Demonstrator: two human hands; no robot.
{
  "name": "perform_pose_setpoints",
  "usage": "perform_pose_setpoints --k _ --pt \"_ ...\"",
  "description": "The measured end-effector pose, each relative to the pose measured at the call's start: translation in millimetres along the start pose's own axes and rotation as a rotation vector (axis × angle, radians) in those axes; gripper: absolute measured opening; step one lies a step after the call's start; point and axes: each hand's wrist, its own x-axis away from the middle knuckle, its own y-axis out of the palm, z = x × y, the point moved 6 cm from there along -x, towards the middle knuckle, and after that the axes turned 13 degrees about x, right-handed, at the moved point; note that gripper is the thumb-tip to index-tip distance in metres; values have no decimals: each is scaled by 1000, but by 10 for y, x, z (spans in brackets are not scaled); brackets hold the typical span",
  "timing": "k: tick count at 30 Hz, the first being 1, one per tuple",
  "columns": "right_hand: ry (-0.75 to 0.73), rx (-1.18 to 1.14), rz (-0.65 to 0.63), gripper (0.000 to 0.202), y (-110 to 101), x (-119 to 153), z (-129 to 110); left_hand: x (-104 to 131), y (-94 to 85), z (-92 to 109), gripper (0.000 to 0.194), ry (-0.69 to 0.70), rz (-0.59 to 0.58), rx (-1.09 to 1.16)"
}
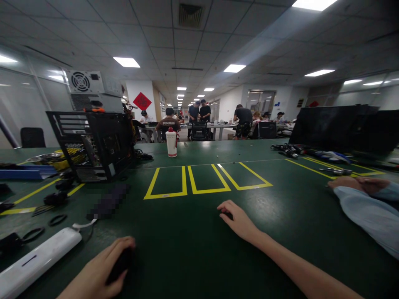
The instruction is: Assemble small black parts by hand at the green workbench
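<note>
My left hand (104,265) rests low on the green table at the lower left. Its fingers curve and its thumb stands apart; the gap between them is very dark, and no object can be made out there. Right of the middle, my right hand (236,218) lies on the table with loosely bent fingers, thumb apart, and a dark shadow beneath. Just beyond it are three yellow tape outlines (211,191). Nearest my left hand are a white power bank or router-like device (40,259) with a short white cable (84,225) and a blurred-out dark phone-like thing (109,202).
An opened black computer case (93,145) stands at the left, with a power supply (85,82) behind. A white cup (171,143) with a red lid stands farther back. At the right, another person's sleeved arms (364,203) rest near tools (338,171), cables and dark monitors (330,124).
</note>
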Motion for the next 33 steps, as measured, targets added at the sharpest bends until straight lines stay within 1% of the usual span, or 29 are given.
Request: perform_pose_setpoints --k 3,4,5,6,8,9,11,14,18,19,21,24,26,29,31,33 --pt "-11 -127 -58 22 119 -92 -157 -696 183 519 39 50 -122 166" --pt "-8 -184 -73 25 163 -146 -192 -924 266 687 39 92 -174 202" --pt "-1 -244 -84 29 209 -213 -217 -1138 339 817 41 121 -191 219" --pt "7 -304 -87 33 256 -290 -231 -1332 413 907 42 137 -189 222" --pt "8 -403 -83 37 355 -460 -240 -1651 547 992 41 162 -130 219" --pt "17 -442 -72 37 401 -544 -229 -1773 603 1004 38 180 -84 224" --pt "12 -520 -62 36 490 -689 -207 -1943 708 1008 36 232 -19 234" --pt "27 -606 -42 34 566 -819 -149 -2071 807 974 40 256 11 280" --pt "43 -630 -50 28 586 -867 -83 -2121 812 892 57 219 11 418" --pt "44 -633 -58 27 586 -869 -76 -2125 808 862 62 207 -4 473" --pt "50 -639 -76 27 587 -868 -68 -2126 818 799 69 188 -72 588" --pt "65 -643 -107 30 590 -858 -73 -2116 845 726 66 179 -177 674" --pt "57 -649 -126 31 585 -848 -90 -2104 835 708 62 200 -172 642" --pt "33 -670 -130 32 572 -840 -114 -2067 803 745 61 269 -100 536" --pt "37 -674 -113 30 570 -842 -113 -2037 799 778 62 296 -63 480" --pt "60 -667 -71 27 568 -848 -97 -2020 809 788 63 288 -33 433"
